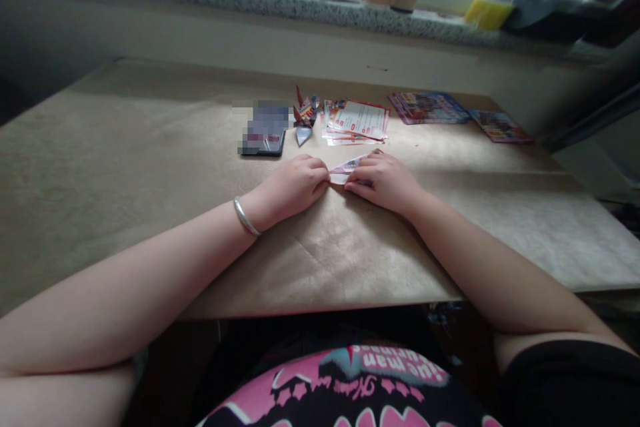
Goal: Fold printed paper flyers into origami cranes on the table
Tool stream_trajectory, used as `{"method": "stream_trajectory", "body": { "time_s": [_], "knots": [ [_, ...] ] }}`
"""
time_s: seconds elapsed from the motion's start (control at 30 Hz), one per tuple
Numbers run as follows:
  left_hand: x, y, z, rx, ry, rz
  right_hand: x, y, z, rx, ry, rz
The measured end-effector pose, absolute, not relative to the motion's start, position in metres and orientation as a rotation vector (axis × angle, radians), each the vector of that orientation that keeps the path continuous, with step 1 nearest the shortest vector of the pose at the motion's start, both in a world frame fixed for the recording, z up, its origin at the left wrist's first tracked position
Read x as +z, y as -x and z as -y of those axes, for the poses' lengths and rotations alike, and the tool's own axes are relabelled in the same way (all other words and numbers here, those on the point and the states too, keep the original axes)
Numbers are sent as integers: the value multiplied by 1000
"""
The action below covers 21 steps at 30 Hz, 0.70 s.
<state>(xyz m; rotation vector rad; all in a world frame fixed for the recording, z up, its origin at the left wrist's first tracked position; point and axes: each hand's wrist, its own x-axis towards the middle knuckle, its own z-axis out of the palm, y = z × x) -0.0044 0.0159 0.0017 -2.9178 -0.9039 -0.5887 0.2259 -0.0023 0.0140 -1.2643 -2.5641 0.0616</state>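
A small folded piece of paper (343,172), white with a printed purplish part, lies on the table between my two hands. My left hand (304,181), with a silver bangle at the wrist, pinches the paper's left tip. Fingers of my right hand (380,180) are closed over its right side and hide much of it. Just beyond my hands lies a loose stack of printed sheets (361,120), white with red borders. Left of the stack sits a folded paper figure (304,117) with red points and a silvery tip.
A dark phone-like object (267,130), partly blurred, lies beyond my left hand. Colourful printed booklets or cards (431,108) lie at the back right, with another pile (501,125) beside them. The stone windowsill (310,3) behind the table holds bottles, a yellow block (489,13) and other items.
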Motion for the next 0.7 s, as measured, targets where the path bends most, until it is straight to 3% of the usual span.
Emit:
{"method": "stream_trajectory", "body": {
  "time_s": [0.43,0.7],
  "knots": [
    [10,14,-12,-431,2911,918,-6,-227,-21,284,1582,2183],
    [12,10,-5,-347,2847,948,-11,-227,-27,252,1609,2197]
  ]
}}
